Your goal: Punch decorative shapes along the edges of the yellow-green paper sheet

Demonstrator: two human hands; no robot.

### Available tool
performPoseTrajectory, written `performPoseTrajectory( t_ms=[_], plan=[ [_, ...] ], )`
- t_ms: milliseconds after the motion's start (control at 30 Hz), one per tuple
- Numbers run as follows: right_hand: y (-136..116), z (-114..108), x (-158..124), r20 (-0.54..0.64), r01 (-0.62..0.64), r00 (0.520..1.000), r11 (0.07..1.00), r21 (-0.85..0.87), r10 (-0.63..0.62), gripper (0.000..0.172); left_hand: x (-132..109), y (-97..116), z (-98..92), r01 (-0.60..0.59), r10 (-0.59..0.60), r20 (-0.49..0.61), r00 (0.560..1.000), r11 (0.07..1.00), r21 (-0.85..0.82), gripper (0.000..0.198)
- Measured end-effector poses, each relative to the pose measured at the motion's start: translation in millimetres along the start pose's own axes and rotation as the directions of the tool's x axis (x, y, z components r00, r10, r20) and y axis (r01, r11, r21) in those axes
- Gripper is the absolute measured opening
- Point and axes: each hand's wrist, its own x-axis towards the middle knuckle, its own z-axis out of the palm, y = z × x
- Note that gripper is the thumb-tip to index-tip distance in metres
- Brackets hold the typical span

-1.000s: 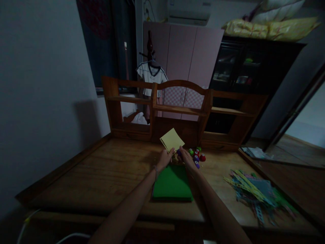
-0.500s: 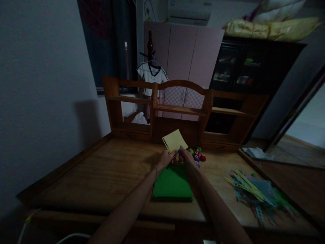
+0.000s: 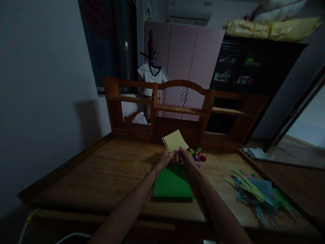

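A pale yellow sheet (image 3: 175, 139) with a row of holes along its left edge is held up over the desk. My left hand (image 3: 165, 160) pinches its lower edge. At its lower right corner is my right hand (image 3: 186, 157), closed on a small purple item (image 3: 180, 153) that touches the sheet. Small pale bits show dimly between the hands. Just below them lies a green folded cloth or pad (image 3: 173, 184). Several small red, green and purple pieces with eye-like tops, among them a red one (image 3: 203, 157), stand right of my right hand.
On the right of the wooden desk (image 3: 101, 173) lies a pile of yellow, blue and green cut strips (image 3: 251, 189). A wooden shelf unit (image 3: 181, 110) rises along the back edge. The wall borders the left side.
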Motion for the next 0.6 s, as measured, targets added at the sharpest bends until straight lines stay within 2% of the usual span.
performPoseTrajectory(
  t_ms=[167,367,600],
  plan=[
    [-9,2,-5,0.018,0.015,1.0,0.999,-0.037,-0.015,0.05,1,1,0.9,-0.01,0.009,-0.009,1.0,0.997,-0.082,0.041],
    [-20,6,-13,-0.028,0.027,0.999,0.999,-0.03,-0.028,0.045,4,-3,-0.9,-0.024,0.025,0.009,1.0,0.995,-0.097,0.041],
    [-23,5,-14,-0.003,0.027,1.0,0.997,-0.067,-0.027,0.047,3,-1,-0.8,-0.045,0.047,0.015,0.999,0.992,-0.121,0.038]
  ],
)
